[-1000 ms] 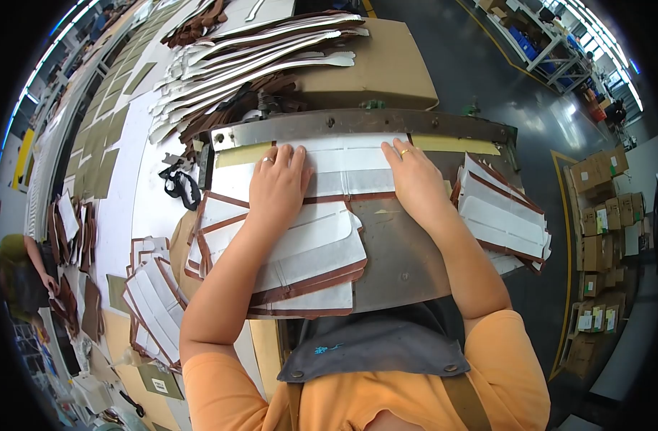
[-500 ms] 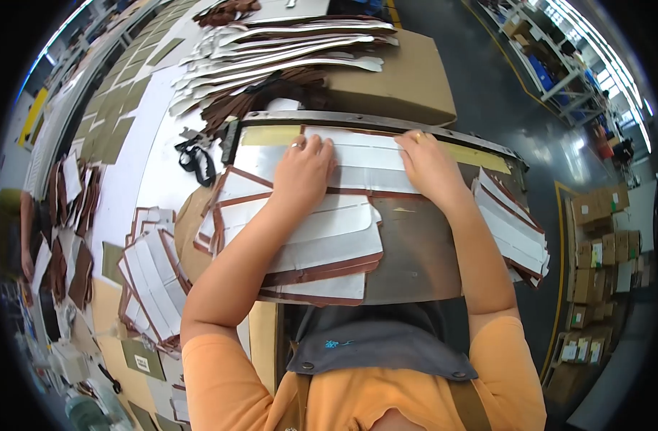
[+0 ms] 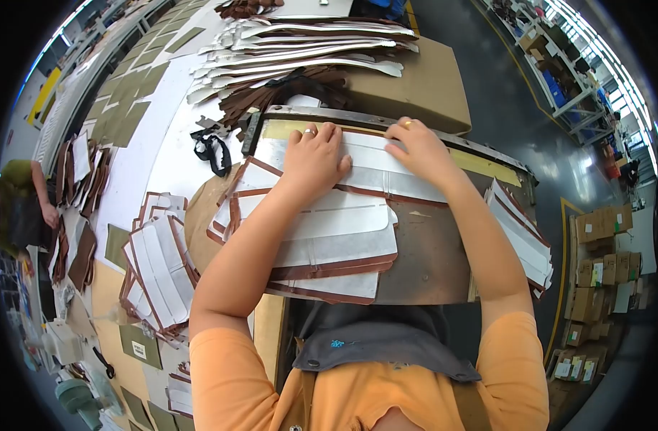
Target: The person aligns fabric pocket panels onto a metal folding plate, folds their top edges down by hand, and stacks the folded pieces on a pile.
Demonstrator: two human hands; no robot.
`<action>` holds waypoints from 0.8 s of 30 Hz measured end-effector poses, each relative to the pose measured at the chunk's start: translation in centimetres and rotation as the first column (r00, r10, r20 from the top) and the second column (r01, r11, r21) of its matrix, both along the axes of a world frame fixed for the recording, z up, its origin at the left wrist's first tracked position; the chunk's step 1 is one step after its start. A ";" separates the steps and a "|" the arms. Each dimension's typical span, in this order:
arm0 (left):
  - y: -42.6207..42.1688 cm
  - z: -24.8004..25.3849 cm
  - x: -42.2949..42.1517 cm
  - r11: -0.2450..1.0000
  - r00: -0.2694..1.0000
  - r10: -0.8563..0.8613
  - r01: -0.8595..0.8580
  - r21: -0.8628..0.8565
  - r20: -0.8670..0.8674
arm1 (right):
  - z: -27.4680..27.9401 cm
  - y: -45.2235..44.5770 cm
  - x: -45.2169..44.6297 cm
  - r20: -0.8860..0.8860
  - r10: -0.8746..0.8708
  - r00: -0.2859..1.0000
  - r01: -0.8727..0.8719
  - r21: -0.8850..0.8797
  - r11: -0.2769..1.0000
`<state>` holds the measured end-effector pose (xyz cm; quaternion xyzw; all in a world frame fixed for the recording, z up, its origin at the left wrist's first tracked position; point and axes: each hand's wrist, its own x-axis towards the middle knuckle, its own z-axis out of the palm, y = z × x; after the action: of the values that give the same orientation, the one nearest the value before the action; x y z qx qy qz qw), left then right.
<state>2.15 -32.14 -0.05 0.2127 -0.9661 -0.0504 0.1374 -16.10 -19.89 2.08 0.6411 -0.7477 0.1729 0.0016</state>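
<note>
A white-backed brown panel [image 3: 408,184] lies along the far side of the metal work plate [image 3: 436,251], its far edge near a raised metal bar [image 3: 365,118]. My left hand [image 3: 316,158] rests on the panel's left part, fingertips at the far edge and thumb apart from them. To its right, my right hand [image 3: 423,154] lies on the same panel, fingers forward and thumb stretched leftward. What is under my fingertips is hidden. Below my left hand, similar panels [image 3: 336,223] form an overlapping pile. More such panels [image 3: 519,233] fan out beyond my right forearm.
Yellow tape strips [image 3: 487,165] run beside the bar. Behind it stands a cardboard box [image 3: 415,86] next to long white-and-brown strips [image 3: 307,47]. Another panel stack [image 3: 160,269] and a black strap [image 3: 212,152] lie left. A co-worker's arm [image 3: 43,194] shows far left.
My right hand's thumb has moved away from its fingers and leftward over the panel. My left thumb now sticks out to the right. The whole view has shifted slightly.
</note>
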 end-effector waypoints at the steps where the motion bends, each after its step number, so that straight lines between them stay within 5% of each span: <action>1: 0.0 0.2 0.0 1.000 1.000 0.010 -0.010 0.000 0.014 | 0.4 0.4 -0.5 0.029 -0.050 0.998 0.049 0.020 0.999; 4: -0.2 -0.3 -0.1 0.997 0.998 -0.016 0.021 0.074 -0.067 | 0.6 0.0 -1.0 0.037 -0.072 0.997 0.067 0.112 0.991; 6: 0.0 -0.2 -0.1 0.996 0.961 0.008 0.016 0.084 -0.276 | 1.1 -0.2 -1.7 0.151 -0.070 0.986 0.042 0.180 0.983; 8: -0.4 0.9 -0.2 0.993 0.845 0.047 0.016 0.114 -0.532 | 3.3 0.5 -1.8 0.437 -0.095 0.894 0.073 0.068 0.995; 10: -0.8 2.0 0.0 0.983 0.691 0.106 0.038 0.181 -0.715 | 5.4 1.5 -2.7 0.657 -0.052 0.752 0.138 -0.080 0.987; 13: -1.8 2.0 -0.1 0.973 0.547 0.143 0.076 0.219 -0.825 | 9.8 3.6 0.2 0.960 0.191 0.202 0.386 -0.258 0.886; 16: -1.4 3.2 0.6 0.982 0.557 0.149 0.012 0.188 -0.817 | 8.1 4.1 2.6 0.954 0.290 0.073 0.561 -0.279 0.779; 18: -0.7 4.0 0.8 0.991 0.585 0.127 -0.049 0.122 -0.801 | 6.1 5.0 5.4 0.983 0.182 -0.009 0.537 -0.149 0.830; 19: -0.3 4.0 0.9 0.993 0.717 0.114 -0.061 0.101 -0.688 | 4.9 5.6 6.2 0.991 0.123 -0.050 0.524 -0.078 0.848; 21: 0.7 3.4 1.0 0.996 0.912 0.073 -0.050 0.067 -0.403 | 3.5 6.8 6.4 0.968 -0.251 0.029 0.008 0.251 0.968; 22: 1.1 2.2 0.9 0.996 0.952 0.043 -0.018 0.085 -0.302 | 3.2 7.6 6.6 0.891 -0.405 0.206 -0.018 0.418 0.908; 24: 1.6 0.8 1.1 0.999 0.989 -0.026 0.031 0.031 -0.146 | 4.0 7.7 6.2 0.734 -0.420 0.533 0.151 0.406 0.901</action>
<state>3.20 -30.51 0.79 0.1968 -0.9555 -0.0837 0.2033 -9.89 -12.17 6.11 0.3512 -0.7777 0.3291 -0.4044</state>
